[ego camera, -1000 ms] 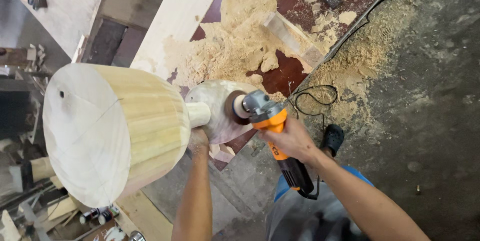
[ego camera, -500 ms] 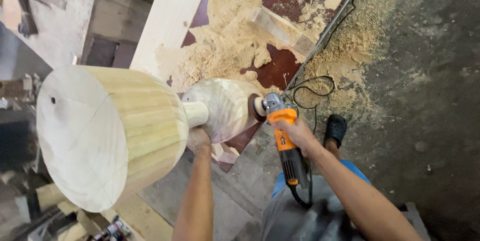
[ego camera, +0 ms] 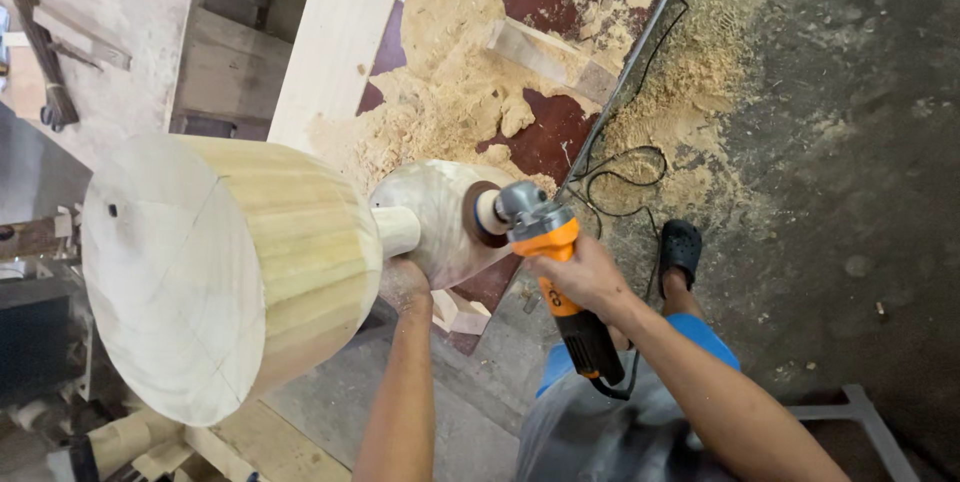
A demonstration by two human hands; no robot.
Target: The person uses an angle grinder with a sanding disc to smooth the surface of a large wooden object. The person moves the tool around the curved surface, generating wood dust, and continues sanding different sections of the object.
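Observation:
A large turned wooden piece stands before me: a wide pale drum (ego camera: 230, 272), a narrow neck (ego camera: 398, 230) and a rounded end (ego camera: 435, 217). My left hand (ego camera: 403, 285) grips the piece from below, just under the neck. My right hand (ego camera: 578, 277) holds an orange angle grinder (ego camera: 555, 277) by its body. The grinder's brown sanding disc (ego camera: 484, 214) presses against the right side of the rounded end.
Sawdust heaps (ego camera: 455, 92) cover the red floor patch beyond the piece, beside a long pale plank (ego camera: 335, 42) and a short wood offcut (ego camera: 545, 57). A black cable (ego camera: 620, 167) loops on the concrete. My foot in a black clog (ego camera: 680, 252) stands at right. Small wood blocks (ego camera: 455, 312) lie below.
The view has shifted so the piece sits higher and more to the right. The grinder disc stays on the rounded end, and my left hand keeps its grip under the neck.

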